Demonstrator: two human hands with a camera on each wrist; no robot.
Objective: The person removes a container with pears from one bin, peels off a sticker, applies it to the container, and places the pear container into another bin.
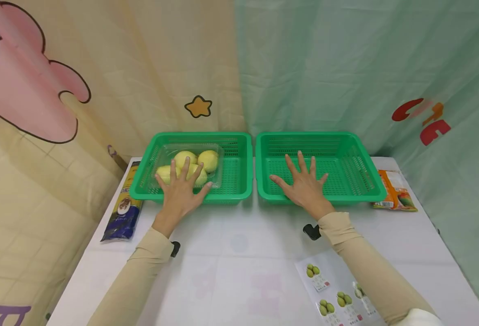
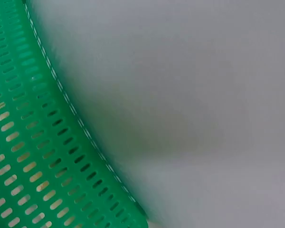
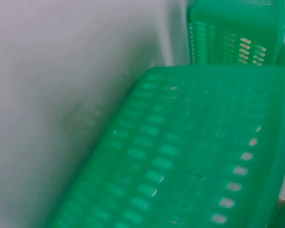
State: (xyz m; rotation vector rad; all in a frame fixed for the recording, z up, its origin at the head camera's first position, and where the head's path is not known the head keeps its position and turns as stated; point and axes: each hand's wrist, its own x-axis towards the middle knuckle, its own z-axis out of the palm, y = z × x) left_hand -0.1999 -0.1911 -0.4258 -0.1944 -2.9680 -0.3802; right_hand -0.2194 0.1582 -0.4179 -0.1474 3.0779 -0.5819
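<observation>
Two green plastic baskets stand side by side at the back of the table. In the left basket (image 1: pixel 232 197) lies a clear plastic tray (image 1: pixel 219 174) holding several yellow-green fruits (image 1: pixel 208 160). My left hand (image 1: pixel 181 192), fingers straight and spread, is over the front rim of that basket, with fingertips above the fruits. Over the front part of the right basket (image 1: pixel 361 198) my right hand (image 1: pixel 306 186) is spread the same way. Neither hand holds anything. The left wrist view shows only the left basket's slotted wall (image 2: pixel 47 142); the right wrist view shows the right basket's wall (image 3: pixel 180 142).
A blue and yellow packet (image 1: pixel 123 206) lies at the table's left edge. On the right is an orange snack bag (image 1: pixel 395 192). A sheet of fruit stickers (image 1: pixel 325 285) lies under the right forearm. Printed curtains (image 1: pixel 304 68) hang behind the table.
</observation>
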